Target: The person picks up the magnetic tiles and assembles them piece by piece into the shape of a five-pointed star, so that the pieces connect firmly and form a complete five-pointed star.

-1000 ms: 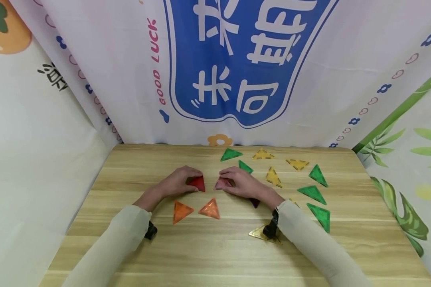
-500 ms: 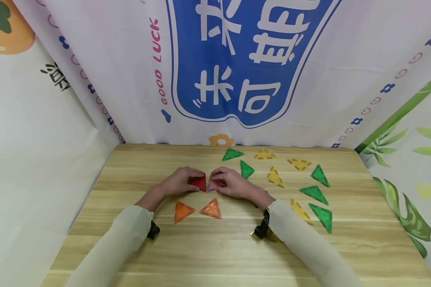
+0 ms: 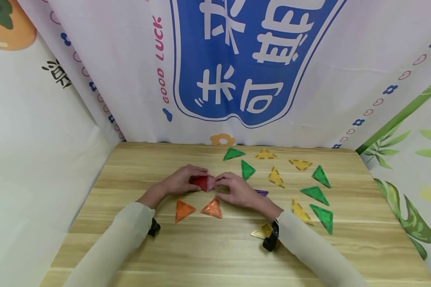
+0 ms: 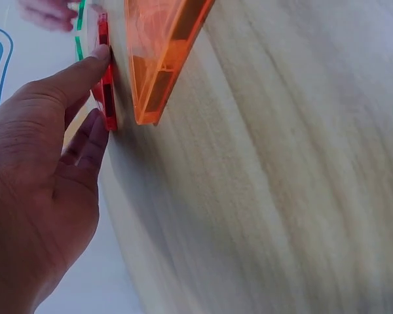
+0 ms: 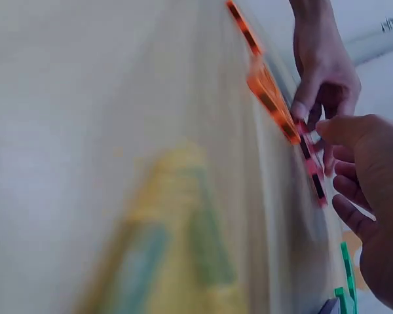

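Note:
My left hand (image 3: 179, 181) pinches a red translucent triangular magnetic tile (image 3: 200, 183) low over the wooden table; in the left wrist view the thumb lies on the tile's (image 4: 107, 91) upper edge and the fingers near its lower corner. A pink triangular tile (image 3: 211, 183) sits edge to edge with the red one. Just right of it is my right hand (image 3: 238, 191), fingers spread and loosely bent, fingertips by the pink tile. In the right wrist view, the pink tile's dark-magnet edge (image 5: 316, 176) shows beyond those fingers. Two orange triangular tiles (image 3: 184, 210) lie nearer me.
Green triangular tiles (image 3: 315, 195) and yellow ones (image 3: 275, 177) lie scattered on the right of the wooden table (image 3: 186, 255). A purple tile (image 3: 261, 193) shows behind the right hand. One yellow tile (image 3: 260, 231) is partly under the right wrist camera. A printed curtain (image 3: 140, 99) hangs behind.
My right hand has brought the pink tile left against the red one, then drawn back slightly right with its fingers loosened. The left hand keeps holding the red tile in place.

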Demonstrator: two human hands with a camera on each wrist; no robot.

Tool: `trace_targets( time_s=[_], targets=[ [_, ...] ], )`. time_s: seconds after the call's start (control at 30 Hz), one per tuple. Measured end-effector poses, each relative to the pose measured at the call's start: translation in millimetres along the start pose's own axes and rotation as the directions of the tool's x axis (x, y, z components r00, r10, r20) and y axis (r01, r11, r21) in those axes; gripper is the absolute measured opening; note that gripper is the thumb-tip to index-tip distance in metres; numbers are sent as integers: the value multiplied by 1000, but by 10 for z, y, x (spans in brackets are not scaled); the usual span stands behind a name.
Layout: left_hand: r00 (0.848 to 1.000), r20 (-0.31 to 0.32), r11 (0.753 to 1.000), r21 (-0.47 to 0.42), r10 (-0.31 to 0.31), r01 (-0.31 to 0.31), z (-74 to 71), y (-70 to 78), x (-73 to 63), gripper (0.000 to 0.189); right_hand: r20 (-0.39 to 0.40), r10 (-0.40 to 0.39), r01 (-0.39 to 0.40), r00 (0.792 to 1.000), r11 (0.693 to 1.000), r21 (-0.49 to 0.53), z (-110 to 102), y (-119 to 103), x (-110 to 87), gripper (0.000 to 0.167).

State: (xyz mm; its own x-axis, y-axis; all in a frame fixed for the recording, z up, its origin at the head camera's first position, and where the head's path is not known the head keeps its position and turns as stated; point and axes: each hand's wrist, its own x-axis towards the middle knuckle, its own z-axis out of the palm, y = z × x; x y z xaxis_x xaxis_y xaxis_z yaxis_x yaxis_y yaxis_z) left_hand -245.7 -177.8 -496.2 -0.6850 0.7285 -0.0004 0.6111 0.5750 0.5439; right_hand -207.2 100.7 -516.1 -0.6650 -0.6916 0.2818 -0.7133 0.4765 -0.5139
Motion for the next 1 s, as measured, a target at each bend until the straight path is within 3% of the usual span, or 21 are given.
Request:
trace_targets(
  time_s=[0.2,0.33,0.47,0.73,0.9,1.0],
  targets=[
    [999,6,998,21,54,-54,-28,2,9,49,-4,-100,100,995,995,6,47,-170,-183,46],
    [999,15,998,44,33,-33,-52,-9,-6,48,36,-119,120,992,992,-34,83,-261,-259,56],
    [1000,16,998,61,19,-20,-68,-10,-16,49,55,-128,132,990,988,-78,105,-294,-289,53],
    [1000,-1,997,77,-25,25,-50,-11,-17,47,56,-10,11,998,1000,-24,38,-209,-286,50],
    [999,-25,995,91,-35,37,-48,-11,-47,46,41,94,-94,995,996,-5,-25,-101,-244,51],
    [999,-32,994,97,-43,46,-42,-19,-57,46,22,116,-116,993,993,-3,-48,-49,-203,51]
  ],
)
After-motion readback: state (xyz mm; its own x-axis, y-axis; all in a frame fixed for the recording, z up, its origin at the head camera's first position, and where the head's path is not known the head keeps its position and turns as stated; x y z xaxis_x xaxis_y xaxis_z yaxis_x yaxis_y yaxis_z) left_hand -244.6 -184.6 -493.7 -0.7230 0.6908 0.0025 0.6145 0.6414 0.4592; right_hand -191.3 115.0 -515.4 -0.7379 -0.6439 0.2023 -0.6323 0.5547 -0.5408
